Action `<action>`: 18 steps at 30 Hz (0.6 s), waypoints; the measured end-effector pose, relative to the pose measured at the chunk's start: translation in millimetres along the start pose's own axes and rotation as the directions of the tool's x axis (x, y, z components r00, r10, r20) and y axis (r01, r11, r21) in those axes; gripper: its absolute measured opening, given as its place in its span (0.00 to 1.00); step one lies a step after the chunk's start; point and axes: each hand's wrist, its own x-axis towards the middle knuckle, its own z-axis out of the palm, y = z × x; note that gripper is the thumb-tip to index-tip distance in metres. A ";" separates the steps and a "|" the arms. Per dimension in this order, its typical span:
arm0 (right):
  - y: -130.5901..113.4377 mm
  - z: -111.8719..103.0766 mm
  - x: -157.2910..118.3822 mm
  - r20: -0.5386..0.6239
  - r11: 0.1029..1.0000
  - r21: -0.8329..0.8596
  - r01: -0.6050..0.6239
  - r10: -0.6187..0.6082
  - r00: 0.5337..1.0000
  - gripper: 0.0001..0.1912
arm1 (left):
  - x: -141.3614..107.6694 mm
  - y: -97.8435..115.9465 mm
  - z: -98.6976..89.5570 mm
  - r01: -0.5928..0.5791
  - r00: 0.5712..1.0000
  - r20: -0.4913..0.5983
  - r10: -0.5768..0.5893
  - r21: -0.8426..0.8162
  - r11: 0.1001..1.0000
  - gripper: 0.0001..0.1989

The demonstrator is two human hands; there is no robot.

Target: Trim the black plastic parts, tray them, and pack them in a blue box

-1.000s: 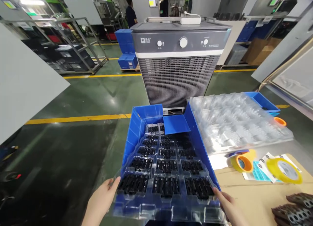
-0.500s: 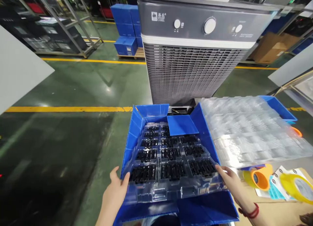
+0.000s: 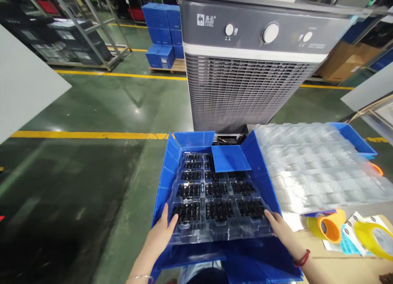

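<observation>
A clear plastic tray (image 3: pixel 215 231) with black parts in its pockets lies inside an open blue box (image 3: pixel 162 177). My left hand (image 3: pixel 161 231) is at the tray's near left corner, thumb and forefinger apart on its edge. On the near right corner, my right hand (image 3: pixel 278 226) grips the tray's edge, with its fingertips partly hidden beneath. A blue flap (image 3: pixel 231 158) of the box covers part of the tray's far right pockets.
Stacked clear trays (image 3: pixel 316 165) lie right of the box, over a blue bin (image 3: pixel 353 138). Tape rolls (image 3: pixel 373 237) and an orange tape dispenser (image 3: pixel 333 228) sit on the near right surface. A grey air cooler (image 3: pixel 251 87) stands behind the box.
The tray has moved lower and farther into the box. My left hand has shifted right and inward over the box with it, and my right hand has moved slightly left. The view has shifted a little.
</observation>
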 end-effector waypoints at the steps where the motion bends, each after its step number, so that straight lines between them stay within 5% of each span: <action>1: 2.7 4.2 0.1 0.016 1.000 -0.016 -0.007 0.007 1.000 0.23 | 0.3 -0.4 7.6 -0.018 1.000 0.025 0.018 -0.003 1.000 0.38; 6: 19.0 30.0 -8.8 0.101 0.987 -0.145 -0.064 0.080 0.992 0.21 | -4.3 4.1 50.1 -0.175 0.949 0.254 0.186 -0.066 0.982 0.37; 9: 28.0 42.3 -26.2 0.162 0.977 -0.204 -0.055 0.089 0.983 0.16 | -13.2 6.7 69.2 -0.277 0.912 0.295 0.285 -0.069 0.958 0.36; 14: 29.4 35.6 -60.4 0.229 0.988 -0.112 0.109 -0.081 0.970 0.18 | -30.6 7.0 83.5 -0.414 0.862 0.339 0.378 0.039 0.909 0.36; 18: 29.5 14.3 -92.7 0.167 0.967 0.062 0.248 -0.255 0.952 0.22 | -40.4 15.5 90.0 -0.468 0.849 0.359 0.387 0.170 0.867 0.35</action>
